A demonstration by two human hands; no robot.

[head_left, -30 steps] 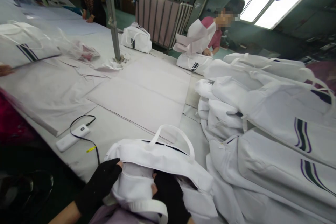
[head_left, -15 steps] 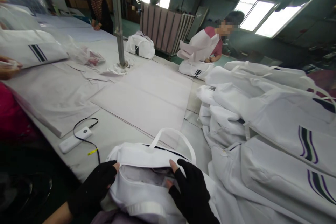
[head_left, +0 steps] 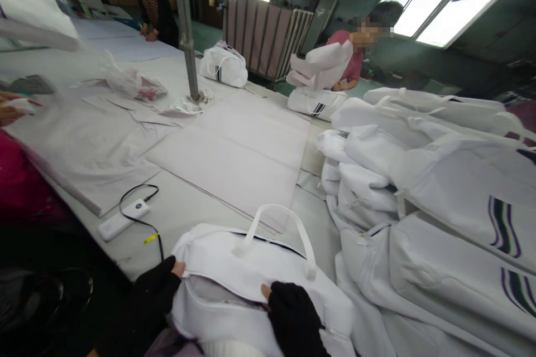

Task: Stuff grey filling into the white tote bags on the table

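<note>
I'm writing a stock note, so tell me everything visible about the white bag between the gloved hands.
The bag looks soft and smooth, like fabric or leatherette. One strap handle arches up from its far side. Its long opening gapes, showing a greyish inside. It sits at the table, left of the pile of bags. The left hand grips the opening's corner; the right hand touches its edge. The near side is cut off.

The white bag [head_left: 226, 248] lies under your right hand [head_left: 293, 312], one end at your left hand [head_left: 161, 284]; its opening [head_left: 215, 290] gapes between them, and one handle [head_left: 305, 240] stands up beyond.
</note>
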